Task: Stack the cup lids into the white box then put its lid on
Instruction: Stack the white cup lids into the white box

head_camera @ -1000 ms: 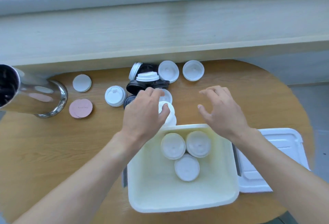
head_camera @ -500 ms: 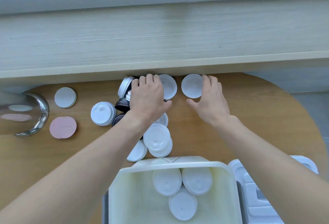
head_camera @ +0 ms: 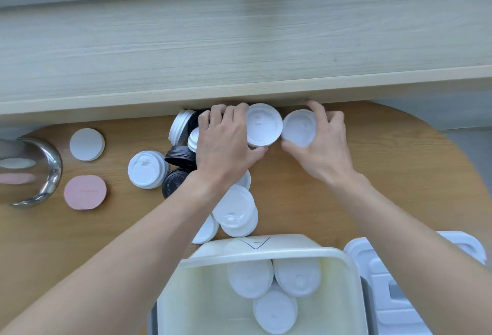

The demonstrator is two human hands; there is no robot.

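Observation:
The white box stands at the near edge with three white cup lids inside. Its lid lies flat to the right of it. At the far side of the table my left hand grips a white cup lid, fingers over its far rim and thumb at its near rim. Beside it my right hand grips another white cup lid the same way. More white lids lie overlapped just beyond the box, and black lids sit under my left wrist.
A white lid, a white disc and a pink disc lie left of the pile. A shiny metal container stands at the far left. A pale wooden ledge overhangs the table's far edge.
Both hands moved away from the box to the far side of the table and closed around the two white lids there. The view tilted toward the ledge.

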